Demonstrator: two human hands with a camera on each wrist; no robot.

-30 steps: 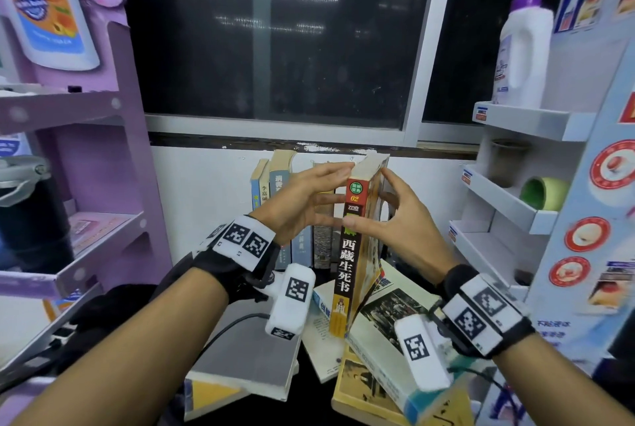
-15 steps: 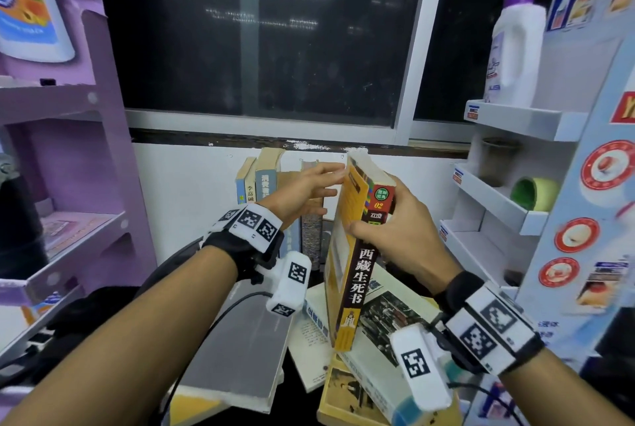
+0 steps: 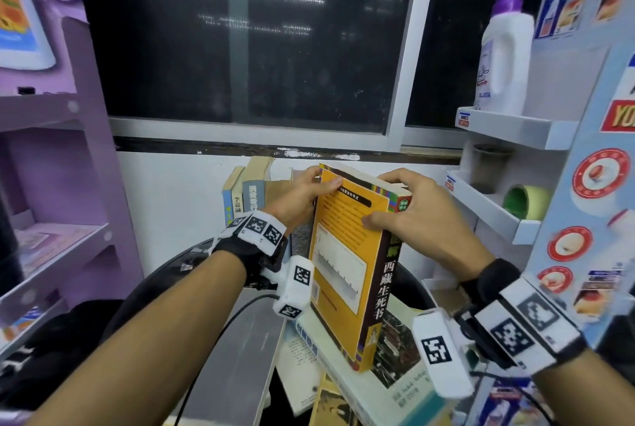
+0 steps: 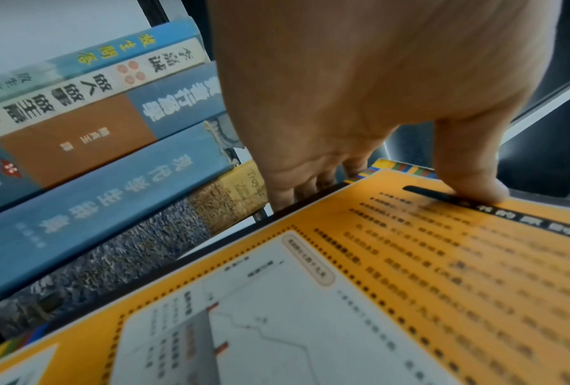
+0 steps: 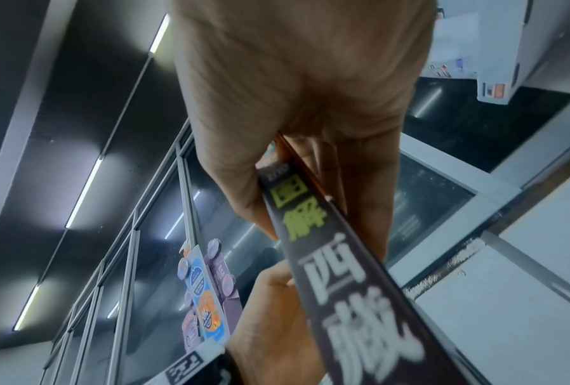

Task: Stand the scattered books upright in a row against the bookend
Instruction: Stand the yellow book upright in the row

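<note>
Both hands hold a yellow book with a dark spine, tilted, its lower end over the lying books. My left hand pinches its top left corner, thumb on the cover and fingers behind. My right hand grips the top at the spine, thumb on the cover. A row of upright books stands just left of it by the wall. The left wrist view shows the thumb on the yellow cover beside the row. My right hand clasps the spine. No bookend is clearly visible.
Several books lie flat under the yellow one, with a grey one to the left. A purple shelf unit stands on the left. A white shelf unit on the right holds a detergent bottle and a green tape roll.
The yellow book has turned from spine-on to its cover facing me, leaning toward the row. My left hand went from lying flat against it to pinching its top corner.
</note>
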